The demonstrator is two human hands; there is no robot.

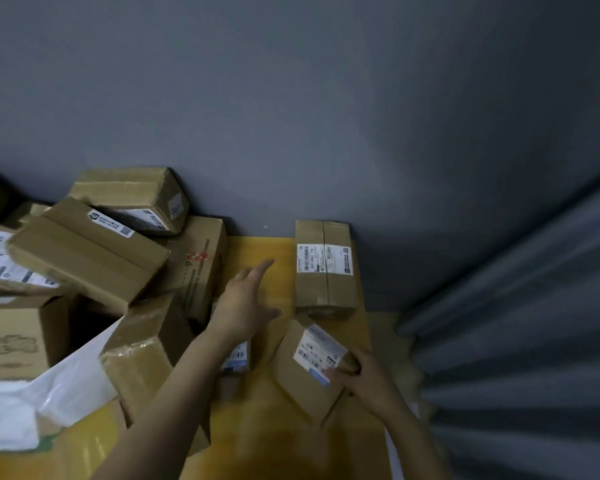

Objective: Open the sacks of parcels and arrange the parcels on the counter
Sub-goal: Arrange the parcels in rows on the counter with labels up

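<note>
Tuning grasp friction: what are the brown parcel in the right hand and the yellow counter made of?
Brown box-shaped parcel in the right hand: likely cardboard, matte, sharp folded edges, white paper label. Yellow counter: smooth, slight sheen; laminate or painted wood, unclear.

Brown parcels (87, 258), white labels (324, 259), yellow counter (257, 427), grey wall (291, 116)

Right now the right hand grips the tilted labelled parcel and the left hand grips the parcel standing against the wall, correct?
Not quite. The head view shows the left hand holding nothing: it is open, fingers straight, above the yellow counter, apart from the parcel against the wall. The right hand does grip the tilted labelled parcel.
</note>
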